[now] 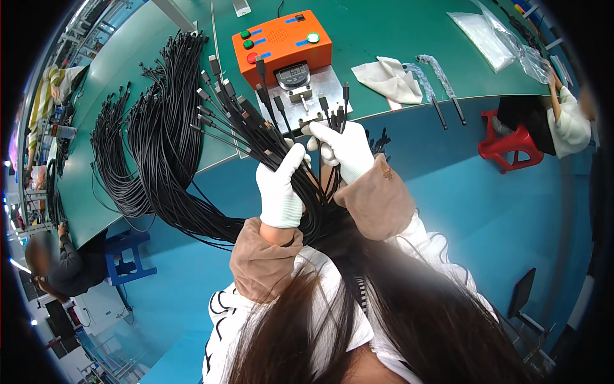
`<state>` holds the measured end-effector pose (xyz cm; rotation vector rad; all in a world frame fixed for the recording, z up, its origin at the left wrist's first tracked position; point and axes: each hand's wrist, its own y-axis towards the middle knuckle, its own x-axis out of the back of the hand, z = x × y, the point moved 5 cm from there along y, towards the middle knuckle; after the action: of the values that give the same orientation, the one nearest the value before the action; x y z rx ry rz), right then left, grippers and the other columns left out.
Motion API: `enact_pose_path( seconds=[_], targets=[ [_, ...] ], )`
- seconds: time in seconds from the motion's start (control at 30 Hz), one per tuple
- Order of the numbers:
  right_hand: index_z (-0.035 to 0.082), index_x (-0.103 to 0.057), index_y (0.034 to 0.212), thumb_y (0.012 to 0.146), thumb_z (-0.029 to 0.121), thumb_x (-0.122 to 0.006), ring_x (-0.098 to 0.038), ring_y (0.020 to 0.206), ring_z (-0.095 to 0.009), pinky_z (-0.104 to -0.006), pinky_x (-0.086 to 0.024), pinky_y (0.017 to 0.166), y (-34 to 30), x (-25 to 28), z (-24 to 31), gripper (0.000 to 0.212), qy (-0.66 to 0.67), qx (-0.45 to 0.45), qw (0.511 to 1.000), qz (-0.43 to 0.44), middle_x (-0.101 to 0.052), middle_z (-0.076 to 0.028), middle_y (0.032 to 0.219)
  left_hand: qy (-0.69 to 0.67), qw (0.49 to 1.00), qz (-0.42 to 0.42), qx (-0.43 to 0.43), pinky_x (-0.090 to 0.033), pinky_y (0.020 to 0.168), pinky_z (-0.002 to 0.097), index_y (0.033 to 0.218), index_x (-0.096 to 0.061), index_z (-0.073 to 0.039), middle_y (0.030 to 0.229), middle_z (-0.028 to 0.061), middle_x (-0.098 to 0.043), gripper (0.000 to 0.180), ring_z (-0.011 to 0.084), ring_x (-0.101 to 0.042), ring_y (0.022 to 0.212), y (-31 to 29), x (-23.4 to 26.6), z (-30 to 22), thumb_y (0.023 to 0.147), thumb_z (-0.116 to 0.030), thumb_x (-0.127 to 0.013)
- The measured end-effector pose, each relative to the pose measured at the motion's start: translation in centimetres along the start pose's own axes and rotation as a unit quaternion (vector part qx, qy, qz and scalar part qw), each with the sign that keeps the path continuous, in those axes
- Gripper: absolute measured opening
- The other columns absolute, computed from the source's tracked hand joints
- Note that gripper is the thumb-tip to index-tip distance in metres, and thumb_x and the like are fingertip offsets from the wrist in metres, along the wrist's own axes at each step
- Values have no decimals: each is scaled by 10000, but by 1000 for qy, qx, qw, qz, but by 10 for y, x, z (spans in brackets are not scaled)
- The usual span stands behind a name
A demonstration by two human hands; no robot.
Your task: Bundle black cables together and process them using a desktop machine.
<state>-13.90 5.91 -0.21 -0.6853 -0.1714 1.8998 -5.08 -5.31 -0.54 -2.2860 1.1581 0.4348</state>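
Observation:
Both my hands wear white gloves and brown sleeve covers. My left hand [279, 187] is closed around a thick bunch of black cables [246, 125], their plug ends fanning up and to the left. In my right hand [344, 148] is a smaller group of black cables [336, 118], plugs pointing up, fingers wrapped round them. Just beyond my hands stands an orange test box [281, 41] with green, red and lit white buttons. In front of it, a small digital gauge [293, 75] is mounted on a metal plate [320, 89], partly covered by the cables.
A large heap of black cables [163, 121] drapes off the green table [390, 38] at left. Right of the box lie a white cloth [390, 80], two plastic-wrapped rods [441, 83] and clear plastic bags [486, 41]. People sit at both sides, near a red stool [508, 147] and a blue stool [130, 256].

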Motion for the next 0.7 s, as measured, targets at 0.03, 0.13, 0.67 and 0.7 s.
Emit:
enact_pose_path(
  seconds=[0.03,0.13,0.67,0.7],
  targets=[
    [-22,-684,923,863,130,-654,-452,454,-41,-193,-300,376,0,-1,-1,166,2,-2,1000,0,-648,-59,678,1,1000,-5,-1,-492,670,246,1024,-557,-21,813,61,-626,202,141,-608,728,-1,1,0,866,-76,-669],
    [-18,-691,920,866,161,-657,-472,476,-44,-196,-329,402,1,2,-3,190,-9,3,1000,5,-649,-60,678,-2,1000,2,3,-490,677,247,1023,-564,-23,810,54,-623,202,138,-604,727,2,3,2,868,-91,-674],
    [12,-695,937,803,203,-760,-483,498,-44,-205,-348,445,-24,3,-3,242,23,35,999,3,-628,4,666,137,985,102,-14,-470,651,239,945,-608,-3,777,15,-620,177,110,-586,697,-21,-8,-2,819,-72,-712],
    [3,-705,847,786,182,-764,-495,513,-47,-208,-364,463,-24,9,-2,198,-39,40,998,-38,-636,-5,662,138,985,100,-15,-470,651,239,945,-608,-3,777,15,-620,177,110,-586,697,-21,-6,-3,819,-72,-712]
  ],
)
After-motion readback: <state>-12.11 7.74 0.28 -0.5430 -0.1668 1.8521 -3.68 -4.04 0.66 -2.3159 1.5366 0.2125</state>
